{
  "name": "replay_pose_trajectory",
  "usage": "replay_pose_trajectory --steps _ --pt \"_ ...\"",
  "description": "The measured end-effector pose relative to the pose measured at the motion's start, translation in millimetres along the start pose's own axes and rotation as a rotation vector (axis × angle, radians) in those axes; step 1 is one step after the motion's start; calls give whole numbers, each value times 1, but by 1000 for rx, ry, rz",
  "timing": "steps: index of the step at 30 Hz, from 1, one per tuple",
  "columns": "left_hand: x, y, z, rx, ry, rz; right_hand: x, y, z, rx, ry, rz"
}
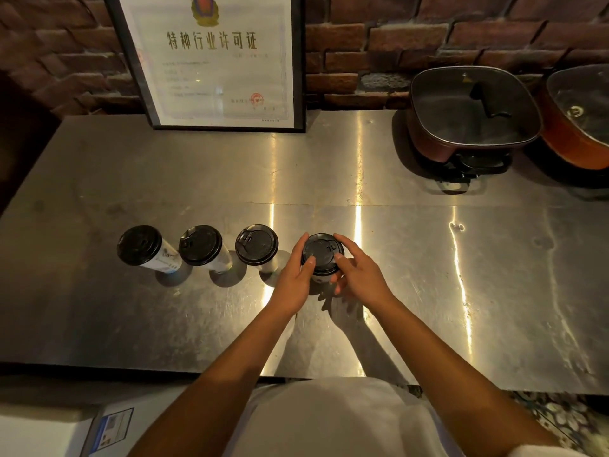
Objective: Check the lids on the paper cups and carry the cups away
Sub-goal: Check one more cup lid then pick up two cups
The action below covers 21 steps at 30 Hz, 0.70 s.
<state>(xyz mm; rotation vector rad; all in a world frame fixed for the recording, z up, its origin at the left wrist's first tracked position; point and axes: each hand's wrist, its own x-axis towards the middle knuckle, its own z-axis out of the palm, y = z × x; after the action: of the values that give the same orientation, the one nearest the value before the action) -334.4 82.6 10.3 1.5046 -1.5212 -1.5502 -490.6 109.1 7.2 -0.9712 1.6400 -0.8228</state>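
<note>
Four paper cups stand in a row on the steel worktop (pixel 329 179) in front of me, each white-walled and capped with a black plastic lid. The rightmost cup (pixel 322 277) is the one I have; its lid (pixel 323 253) sits flat with a small raised tab. My left hand (pixel 293 278) curls round the lid's left edge, thumb on top. My right hand (pixel 357 273) wraps the right side, thumb pressing the rim. Both forearms reach forward, converging on it.
</note>
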Motion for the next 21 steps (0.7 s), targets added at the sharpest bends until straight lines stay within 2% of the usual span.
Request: replay_pose_trajectory --steps 14,21 --pt "-5 -3 6 72 67 31 -3 4 3 20 11 -24" --pt "-6 -5 6 41 118 -26 -6 0 3 -4 23 -21"
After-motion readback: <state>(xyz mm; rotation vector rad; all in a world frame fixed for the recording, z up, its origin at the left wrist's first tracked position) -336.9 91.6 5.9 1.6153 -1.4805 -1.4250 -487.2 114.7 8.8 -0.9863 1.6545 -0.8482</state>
